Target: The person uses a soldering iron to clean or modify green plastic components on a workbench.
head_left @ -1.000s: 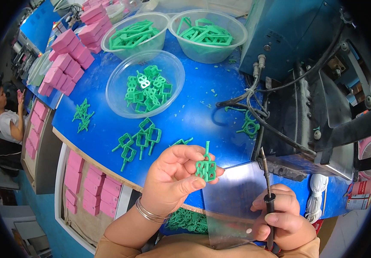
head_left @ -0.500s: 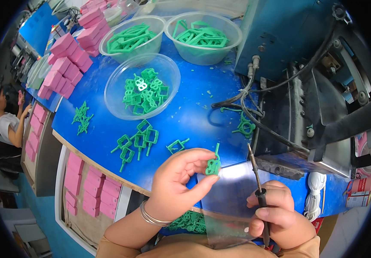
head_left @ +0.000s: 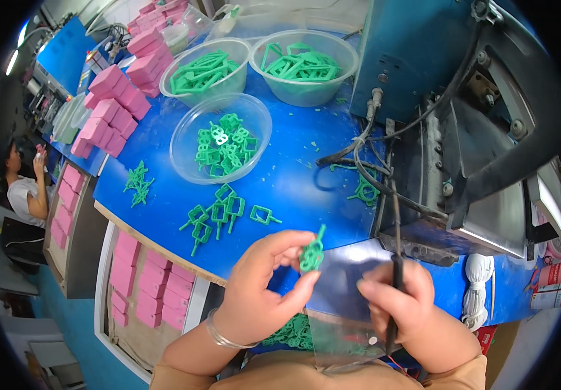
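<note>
Bench top [head_left: 293, 156], bright blue and specked with green scraps, spreads before me, its bare wooden edge running along the left. Beyond that edge, over teal floor [head_left: 75, 325], a co-worker [head_left: 28, 195] in white faces away from my bench. Pink blocks [head_left: 114, 120] are stacked past the far left corner; more fill a tray [head_left: 105, 312] below the left edge. Toward the far edge stand two bowls of green frames, left [head_left: 205, 99] and right [head_left: 303, 97]; nearer me, a clear bowl [head_left: 180, 146] holds small green pieces. Thin green sprigs [head_left: 138, 185] lie by the left corner. Dark machinery [head_left: 423, 175] crowds the right side, its cables [head_left: 361, 143] reaching onto the blue. A clear sheet [head_left: 342, 341] crosses the near edge. Above that edge, my left hand [head_left: 254, 279] pinches a green piece [head_left: 311, 255] between thumb and fingertips; my right hand [head_left: 400, 296] grips a soldering iron [head_left: 397, 279], tip upward.
</note>
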Tool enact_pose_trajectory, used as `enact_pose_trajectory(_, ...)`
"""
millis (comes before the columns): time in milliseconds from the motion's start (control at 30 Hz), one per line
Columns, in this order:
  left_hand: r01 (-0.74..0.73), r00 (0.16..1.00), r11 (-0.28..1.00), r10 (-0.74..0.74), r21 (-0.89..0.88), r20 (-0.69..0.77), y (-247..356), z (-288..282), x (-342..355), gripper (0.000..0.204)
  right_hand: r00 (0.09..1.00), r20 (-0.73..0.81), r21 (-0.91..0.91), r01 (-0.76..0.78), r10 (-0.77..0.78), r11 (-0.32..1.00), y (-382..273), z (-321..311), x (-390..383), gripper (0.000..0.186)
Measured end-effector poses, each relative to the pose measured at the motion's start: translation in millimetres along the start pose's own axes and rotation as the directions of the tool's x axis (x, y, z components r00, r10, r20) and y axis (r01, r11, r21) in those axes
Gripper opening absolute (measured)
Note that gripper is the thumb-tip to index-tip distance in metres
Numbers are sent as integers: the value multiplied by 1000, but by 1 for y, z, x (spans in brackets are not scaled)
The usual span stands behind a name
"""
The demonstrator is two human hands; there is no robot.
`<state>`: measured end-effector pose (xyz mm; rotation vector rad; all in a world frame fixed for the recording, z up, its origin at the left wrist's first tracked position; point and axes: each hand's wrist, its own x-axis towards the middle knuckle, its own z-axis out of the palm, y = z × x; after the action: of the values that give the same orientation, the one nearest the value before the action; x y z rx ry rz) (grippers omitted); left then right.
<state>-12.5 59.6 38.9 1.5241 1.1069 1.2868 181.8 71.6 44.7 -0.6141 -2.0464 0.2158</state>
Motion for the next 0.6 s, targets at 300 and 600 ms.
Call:
enact_pose_trajectory(300, 14, 930, 989, -68, 150, 361, 36, -23, -19, 48, 957, 281, -93, -42, 67, 995, -3, 4, 1, 31)
enact_pose_trajectory(600, 337, 941, 895, -317, -292, 116, 27, 14, -24, 22, 978, 186, -42, -92, 98, 995, -9, 6, -1, 22)
